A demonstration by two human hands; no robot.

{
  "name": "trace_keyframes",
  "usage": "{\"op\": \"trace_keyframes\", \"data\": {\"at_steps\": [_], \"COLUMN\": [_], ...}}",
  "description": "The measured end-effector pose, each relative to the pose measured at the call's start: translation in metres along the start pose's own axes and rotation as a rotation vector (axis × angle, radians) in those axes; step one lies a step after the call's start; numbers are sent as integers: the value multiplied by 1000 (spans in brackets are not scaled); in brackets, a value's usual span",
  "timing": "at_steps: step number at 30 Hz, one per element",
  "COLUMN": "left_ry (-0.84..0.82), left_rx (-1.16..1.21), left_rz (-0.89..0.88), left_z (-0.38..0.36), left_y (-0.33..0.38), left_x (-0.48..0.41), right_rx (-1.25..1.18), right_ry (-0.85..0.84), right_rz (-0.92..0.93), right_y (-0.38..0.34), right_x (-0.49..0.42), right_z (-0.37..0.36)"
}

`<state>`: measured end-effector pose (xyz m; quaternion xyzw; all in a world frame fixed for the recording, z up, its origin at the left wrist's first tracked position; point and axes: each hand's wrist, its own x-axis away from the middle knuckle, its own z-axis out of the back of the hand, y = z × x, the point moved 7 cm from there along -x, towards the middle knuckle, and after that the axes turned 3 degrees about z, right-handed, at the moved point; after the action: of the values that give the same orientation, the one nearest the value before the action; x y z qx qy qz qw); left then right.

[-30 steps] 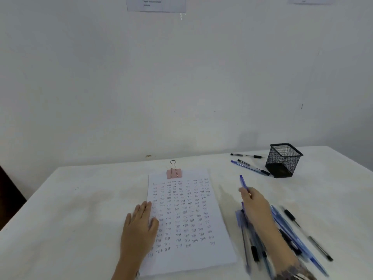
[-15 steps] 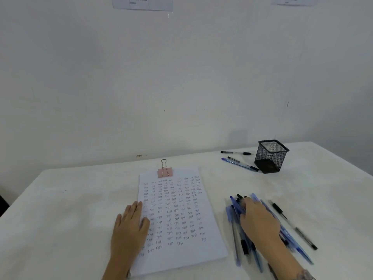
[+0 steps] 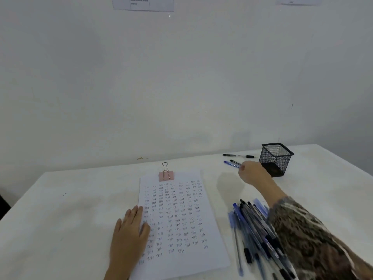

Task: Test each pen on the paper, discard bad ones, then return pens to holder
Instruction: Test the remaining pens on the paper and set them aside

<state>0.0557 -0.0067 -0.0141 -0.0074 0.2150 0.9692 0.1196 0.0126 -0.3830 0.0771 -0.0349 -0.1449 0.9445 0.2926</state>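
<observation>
The left hand (image 3: 129,233) lies flat to steady the paper (image 3: 177,219) while the right hand (image 3: 252,174), its grip impossible to tell, reaches the blue pen (image 3: 229,163) beside the far-right mesh holder (image 3: 276,158), apart from the near pen pile (image 3: 252,225).

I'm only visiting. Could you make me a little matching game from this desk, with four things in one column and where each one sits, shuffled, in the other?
Things:
1 binder clip
2 mesh holder
3 pen pile
4 left hand

Places:
A flat on the left edge of the paper
B far right of the table
C clamped on the top edge of the paper
D near side, just right of the paper

Pairs: 1-C, 2-B, 3-D, 4-A
</observation>
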Motion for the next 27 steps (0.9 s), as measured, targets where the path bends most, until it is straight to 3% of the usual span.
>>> {"op": "trace_keyframes", "data": {"at_steps": [6,15,18,22,24,27], "left_ry": [-39,-29,-17,4,0,-5], "left_rx": [-53,-35,-37,-39,-47,-49], "left_rz": [31,36,36,26,23,28], "left_z": [-1,-1,0,0,0,0], "left_y": [2,0,0,0,-1,-1], "left_x": [-1,-3,-3,-3,-3,-3], "right_rx": [158,190,-419,-1497,-1790,-2014], "right_ry": [-182,2,58,-237,-332,-306], "right_rz": [130,175,254,134,93,72], "right_y": [14,3,-23,-69,-86,-98], "right_x": [-61,-76,-65,-24,-4,25], "right_z": [-48,-57,-32,-10,-11,-23]}}
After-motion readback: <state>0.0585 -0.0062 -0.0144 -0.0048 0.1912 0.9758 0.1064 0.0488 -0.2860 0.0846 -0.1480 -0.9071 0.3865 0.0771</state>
